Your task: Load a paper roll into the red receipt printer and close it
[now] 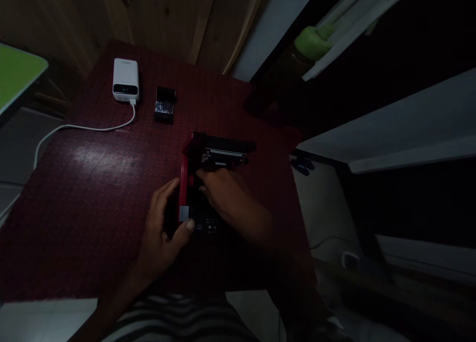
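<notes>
A red and black boxy device [183, 183] with a raised black flap [230, 144] at its far end sits on the dark red table in front of me. Its exact kind is hard to make out in the dim light. My left hand [159, 228] is wrapped round its left side, fingers along the red edge and thumb on the near corner. From the right, my right hand [226, 196] reaches over the body, its bent fingers down below the flap. Those fingertips are partly hidden, and whatever they hold cannot be seen.
A white power bank [125, 77] with a plugged-in white cable [85, 129] lies at the far left of the table [92, 208]. Near it is a small shiny black piece [164, 104]. A bottle with a green cap [312, 43] stands at the far right, by the wall.
</notes>
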The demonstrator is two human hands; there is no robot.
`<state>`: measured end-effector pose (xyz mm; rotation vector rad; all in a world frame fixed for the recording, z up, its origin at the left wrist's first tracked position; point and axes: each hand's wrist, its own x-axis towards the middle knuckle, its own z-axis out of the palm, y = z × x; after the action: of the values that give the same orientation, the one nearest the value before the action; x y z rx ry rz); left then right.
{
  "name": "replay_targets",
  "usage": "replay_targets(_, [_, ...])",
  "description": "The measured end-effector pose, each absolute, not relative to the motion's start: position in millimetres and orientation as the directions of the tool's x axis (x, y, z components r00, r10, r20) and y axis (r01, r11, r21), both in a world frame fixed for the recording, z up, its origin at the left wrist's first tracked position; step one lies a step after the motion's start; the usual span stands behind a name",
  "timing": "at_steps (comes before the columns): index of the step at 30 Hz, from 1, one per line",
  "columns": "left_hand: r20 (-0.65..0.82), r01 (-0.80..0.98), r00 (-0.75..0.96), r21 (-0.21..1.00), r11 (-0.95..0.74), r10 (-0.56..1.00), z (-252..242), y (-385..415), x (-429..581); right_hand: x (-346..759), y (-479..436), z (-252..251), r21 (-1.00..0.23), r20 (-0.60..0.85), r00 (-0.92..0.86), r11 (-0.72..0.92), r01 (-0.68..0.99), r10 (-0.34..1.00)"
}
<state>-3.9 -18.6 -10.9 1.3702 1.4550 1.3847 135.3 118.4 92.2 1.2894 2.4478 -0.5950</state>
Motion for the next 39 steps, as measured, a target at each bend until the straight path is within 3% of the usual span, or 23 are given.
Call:
replay_targets(4, [0.166, 0.213, -0.207, 0.969, -0.121, 0.964, -10.5, -19.8, -5.6, 159.7, 114.2, 89.6, -0.411, -0.300, -0.652, 0.522, 0.747, 0.697])
replay_targets(7, [0.099, 0.178, -0.203, 0.982, -0.063, 0.974, -1.1, -21.7, -8.3, 183.9, 103.8, 93.3, -0.595, -0.079, -0.773, 0.593, 0.543, 0.629])
replay_targets(10, [-0.005, 0.126, -0.263, 0.991, 0.039, 0.965, 14.2, -16.1, -11.4, 199.7, 90.4, 96.2, -0.667, 0.081, -0.792, 0.624, 0.408, 0.605])
replay_targets(13, [-0.018, 0.113, -0.351, 0.992, 0.061, 0.936, 27.5, 7.3, -14.3, 203.3, 80.7, 91.0, -0.633, 0.146, -0.762, 0.652, 0.418, 0.630])
replay_targets(18, [0.264, 0.194, -0.312, 0.958, -0.211, 0.912, 48.6, 66.0, -13.5, 199.5, 67.8, 71.0, -0.508, 0.378, -0.668, 0.747, 0.429, 0.641])
replay_targets(25, [0.260, 0.230, -0.333, 0.955, -0.190, 0.907, 65.3, 66.3, -6.1, 197.7, 35.1, 53.6, -0.230, 0.583, -0.494, 0.714, 0.661, 0.645])
replay_targets(29, [0.124, 0.173, -0.343, 0.983, -0.068, 0.931, 49.3, 33.4, -3.0, 199.9, 25.2, 50.7, -0.116, 0.589, -0.507, 0.687, 0.717, 0.629])
replay_targets(34, [-0.189, -0.068, -0.316, 0.982, 0.177, 0.930, 34.0, 9.1, 2.3, 199.7, 24.5, 46.1, -0.271, 0.568, -0.473, 0.696, 0.665, 0.673])
replay_targets(39, [-0.242, -0.117, -0.289, 0.969, 0.217, 0.926, 37.4, 8.2, 4.7, 200.4, 25.3, 44.6, -0.276, 0.554, -0.477, 0.691, 0.669, 0.683])
